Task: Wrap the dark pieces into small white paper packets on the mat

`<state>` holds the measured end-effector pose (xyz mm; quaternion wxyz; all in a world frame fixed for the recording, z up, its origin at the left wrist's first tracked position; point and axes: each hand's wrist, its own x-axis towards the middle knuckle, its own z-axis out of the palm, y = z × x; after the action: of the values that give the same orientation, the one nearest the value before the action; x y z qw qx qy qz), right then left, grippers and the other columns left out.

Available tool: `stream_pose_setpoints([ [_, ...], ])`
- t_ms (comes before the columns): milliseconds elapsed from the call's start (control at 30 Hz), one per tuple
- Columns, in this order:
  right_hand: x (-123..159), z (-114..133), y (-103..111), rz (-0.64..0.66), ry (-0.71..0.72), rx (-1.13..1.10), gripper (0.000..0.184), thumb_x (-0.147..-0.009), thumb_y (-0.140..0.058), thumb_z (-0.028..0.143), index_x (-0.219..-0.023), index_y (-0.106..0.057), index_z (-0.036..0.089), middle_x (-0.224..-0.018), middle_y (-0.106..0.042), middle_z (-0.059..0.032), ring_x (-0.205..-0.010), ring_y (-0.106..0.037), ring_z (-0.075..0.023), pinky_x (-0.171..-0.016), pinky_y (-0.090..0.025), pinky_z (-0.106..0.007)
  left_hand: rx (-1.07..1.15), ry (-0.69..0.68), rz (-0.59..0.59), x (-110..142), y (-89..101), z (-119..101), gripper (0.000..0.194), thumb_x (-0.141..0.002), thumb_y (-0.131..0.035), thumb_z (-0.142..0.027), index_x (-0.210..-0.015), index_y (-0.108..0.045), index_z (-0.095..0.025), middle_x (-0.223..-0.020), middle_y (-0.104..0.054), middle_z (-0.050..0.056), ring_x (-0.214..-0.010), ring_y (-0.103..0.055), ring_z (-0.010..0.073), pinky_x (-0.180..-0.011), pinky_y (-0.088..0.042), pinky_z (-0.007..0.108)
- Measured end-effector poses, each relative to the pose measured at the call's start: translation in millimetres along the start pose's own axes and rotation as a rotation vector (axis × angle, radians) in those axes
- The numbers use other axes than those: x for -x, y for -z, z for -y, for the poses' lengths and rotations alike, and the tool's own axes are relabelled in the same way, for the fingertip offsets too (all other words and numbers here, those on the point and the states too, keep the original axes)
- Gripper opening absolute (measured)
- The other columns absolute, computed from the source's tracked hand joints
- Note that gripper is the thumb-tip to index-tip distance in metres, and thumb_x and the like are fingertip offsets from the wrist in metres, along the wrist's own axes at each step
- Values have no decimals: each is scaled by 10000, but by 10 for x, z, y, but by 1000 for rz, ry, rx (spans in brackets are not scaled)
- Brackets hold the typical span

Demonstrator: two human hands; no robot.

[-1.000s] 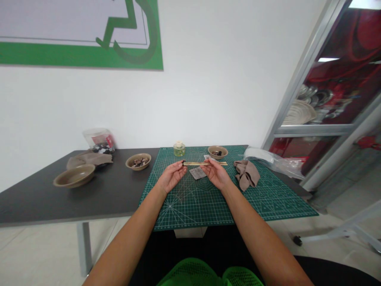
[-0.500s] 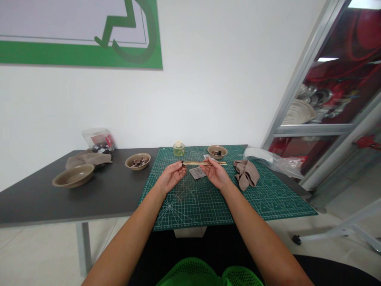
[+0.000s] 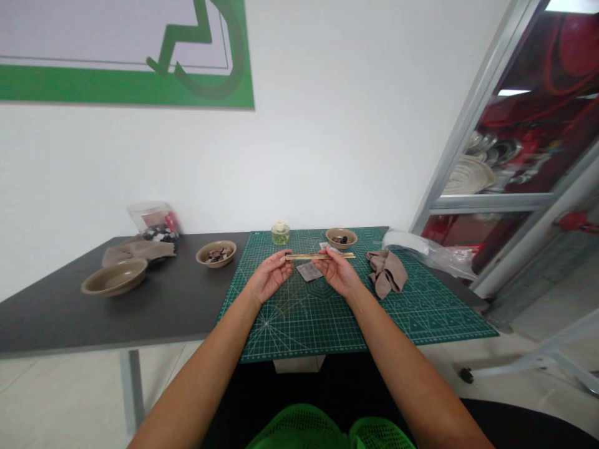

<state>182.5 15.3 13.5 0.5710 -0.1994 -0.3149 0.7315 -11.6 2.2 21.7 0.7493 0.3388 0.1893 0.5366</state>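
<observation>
Over the green cutting mat (image 3: 327, 318) I hold a thin pale wooden stick (image 3: 321, 255) level, pointing left to right. My left hand (image 3: 270, 275) pinches its left end, where a small dark piece sits at the fingertips. My right hand (image 3: 337, 272) pinches the stick near its middle, palm up. A small grey square of sandpaper (image 3: 309, 271) lies on the mat just below, between the two hands.
A small glass bottle (image 3: 281, 234) and a little tan bowl (image 3: 341, 237) stand at the mat's far edge. A crumpled tan cloth (image 3: 386, 272) and a plastic bag (image 3: 423, 251) lie to the right. On the dark table (image 3: 93, 312) to the left are two tan bowls (image 3: 114, 277), a cloth and a plastic jar (image 3: 153, 219).
Both hands and the stick have stayed almost in place; the view has shifted slightly, and the dark piece at the left fingertips shows less.
</observation>
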Motion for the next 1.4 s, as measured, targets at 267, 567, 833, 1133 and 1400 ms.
stream_pose_setpoints([
  [267,0,-3,-2,6,-18,9,169,-856,-511,185,-737,-624,145,-654,-706,-23,-624,-689,-126,-599,-566,-173,-18,14,-3,4,-6,4,181,-750,-572,-45,-922,-609,-88,-712,-605,48,-632,-589,90,-601,-516,164],
  [567,-17,14,6,-45,23,-23,211,-877,-474,186,-742,-628,136,-677,-713,-49,-640,-688,-120,-594,-565,-160,2,34,44,13,-25,0,163,-745,-594,-58,-906,-605,-82,-738,-598,49,-617,-573,76,-586,-509,150],
  [833,-41,9,37,-62,12,-57,176,-856,-510,180,-728,-624,140,-658,-710,-41,-614,-685,-119,-572,-564,-151,3,20,8,10,-22,-12,178,-764,-574,-55,-936,-601,-90,-754,-593,48,-625,-577,73,-598,-517,151],
  [1133,-25,25,0,-72,-12,-60,234,-884,-456,181,-718,-618,151,-626,-704,-22,-592,-681,-106,-549,-563,-146,52,12,35,16,-9,-19,190,-766,-554,-51,-947,-586,-102,-774,-591,59,-648,-580,78,-603,-514,152],
  [1400,-9,28,-21,-70,-31,-48,279,-896,-414,164,-711,-621,145,-613,-700,-19,-579,-680,-105,-546,-560,-143,61,22,50,20,-12,-18,185,-758,-555,-45,-930,-585,-107,-759,-582,52,-648,-571,78,-604,-510,150],
])
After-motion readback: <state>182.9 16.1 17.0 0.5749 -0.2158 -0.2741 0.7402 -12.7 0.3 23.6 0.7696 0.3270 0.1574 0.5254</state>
